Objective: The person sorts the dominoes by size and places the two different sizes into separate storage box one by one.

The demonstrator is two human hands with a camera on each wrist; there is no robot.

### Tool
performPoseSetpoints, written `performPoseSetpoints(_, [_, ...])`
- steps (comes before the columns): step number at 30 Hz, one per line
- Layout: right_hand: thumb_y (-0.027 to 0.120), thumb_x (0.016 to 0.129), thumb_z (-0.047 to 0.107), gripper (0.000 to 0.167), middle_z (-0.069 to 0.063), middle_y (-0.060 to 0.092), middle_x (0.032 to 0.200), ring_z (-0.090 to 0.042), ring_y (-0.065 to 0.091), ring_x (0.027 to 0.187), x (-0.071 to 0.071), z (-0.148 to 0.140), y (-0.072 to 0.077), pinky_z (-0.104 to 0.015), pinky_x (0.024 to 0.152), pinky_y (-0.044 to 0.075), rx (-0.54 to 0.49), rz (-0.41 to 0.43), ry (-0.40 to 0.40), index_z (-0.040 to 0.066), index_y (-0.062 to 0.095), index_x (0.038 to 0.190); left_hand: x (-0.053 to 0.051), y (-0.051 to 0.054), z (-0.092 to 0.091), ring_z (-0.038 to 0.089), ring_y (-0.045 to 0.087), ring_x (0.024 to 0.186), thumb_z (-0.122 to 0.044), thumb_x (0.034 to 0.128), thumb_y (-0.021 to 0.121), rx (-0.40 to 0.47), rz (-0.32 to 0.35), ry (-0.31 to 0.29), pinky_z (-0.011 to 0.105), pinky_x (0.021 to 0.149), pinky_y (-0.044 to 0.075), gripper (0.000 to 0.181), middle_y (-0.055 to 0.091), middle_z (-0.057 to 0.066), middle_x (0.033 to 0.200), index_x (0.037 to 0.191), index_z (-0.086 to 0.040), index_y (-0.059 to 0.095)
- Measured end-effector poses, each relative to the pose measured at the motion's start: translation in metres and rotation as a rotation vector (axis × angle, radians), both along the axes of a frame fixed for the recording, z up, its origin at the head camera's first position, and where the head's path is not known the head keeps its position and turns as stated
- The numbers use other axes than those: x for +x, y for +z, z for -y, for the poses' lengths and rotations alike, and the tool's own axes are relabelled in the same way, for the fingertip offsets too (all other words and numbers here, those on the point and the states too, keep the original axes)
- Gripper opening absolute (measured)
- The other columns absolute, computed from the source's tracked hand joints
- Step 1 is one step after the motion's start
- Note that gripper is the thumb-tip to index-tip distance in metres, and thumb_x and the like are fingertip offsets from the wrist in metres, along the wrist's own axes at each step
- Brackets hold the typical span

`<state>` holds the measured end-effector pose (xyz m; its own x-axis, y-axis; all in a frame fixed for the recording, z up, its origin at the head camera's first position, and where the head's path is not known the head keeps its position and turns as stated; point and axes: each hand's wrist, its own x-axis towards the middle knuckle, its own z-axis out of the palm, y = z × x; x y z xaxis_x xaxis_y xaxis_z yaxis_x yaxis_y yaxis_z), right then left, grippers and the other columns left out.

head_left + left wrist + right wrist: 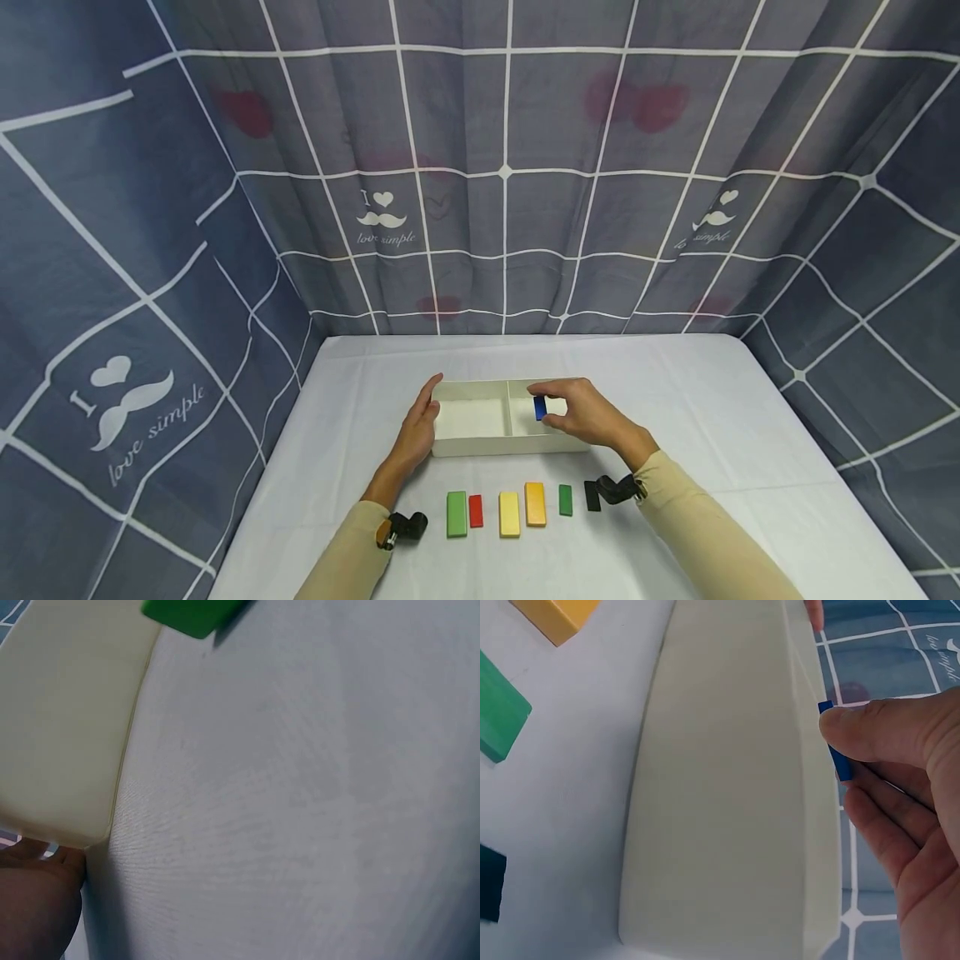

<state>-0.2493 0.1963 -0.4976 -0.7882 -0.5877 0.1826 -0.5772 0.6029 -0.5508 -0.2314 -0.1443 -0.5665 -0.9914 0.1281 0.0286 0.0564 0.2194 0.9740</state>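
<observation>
The blue block (539, 408) is located over the right compartment (523, 417) of the box (510, 447); its clearance from the compartment floor cannot be told. The right hand (588, 412) grips the block between thumb and index finger. The remaining fingers are loosely bent and spread below the pinch, as shown in the right wrist view. The right forearm enters from the lower right, angled inward over the near wall of the box.

The left hand (416, 425) bears on the left end of the box. Its fingers are extended along the end wall, with the thumb beside the rim. The left forearm enters from the lower left, inclined toward the box.

In front of the box, six blocks stand apart in a row on the table (360, 475). From left to right: green block (456, 514), red block (476, 511), yellow block (509, 514), orange block (535, 505), dark green block (566, 500) and black block (592, 497), the last beside the right wrist camera (617, 489). A grey gridded curtain (465, 208) encloses the table at the rear and both sides
</observation>
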Motion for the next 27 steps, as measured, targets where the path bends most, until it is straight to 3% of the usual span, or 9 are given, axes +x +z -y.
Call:
performPoseSetpoints(15, [0.085,0.093,0.004,0.053,-0.011,0.074,0.142,-0.031,0.074,0.127,-0.017,0.021,-0.022,-0.044,0.108,0.061,-0.006,0.116,-0.001,0.002,0.071,0.143,0.002,-0.001,0.002,0.035,0.013,0.171,-0.017,0.1210,0.028,-0.008,0.006,-0.007,0.064,0.137,0.010,0.055,0.022,0.011,0.183,0.175,-0.022,0.027])
performPoseSetpoints(27, [0.089,0.086,-0.001,0.055,-0.016,0.076,0.137,-0.030,0.076,0.123,-0.028,0.036,-0.033,-0.043,0.106,0.062,0.000,0.161,-0.006,-0.003,0.072,0.138,0.000,0.000,0.000,0.039,0.019,0.169,-0.016,0.1199,0.028,-0.028,-0.011,0.008,0.067,0.135,0.013,0.056,0.027,0.015,0.181,0.175,-0.022,0.028])
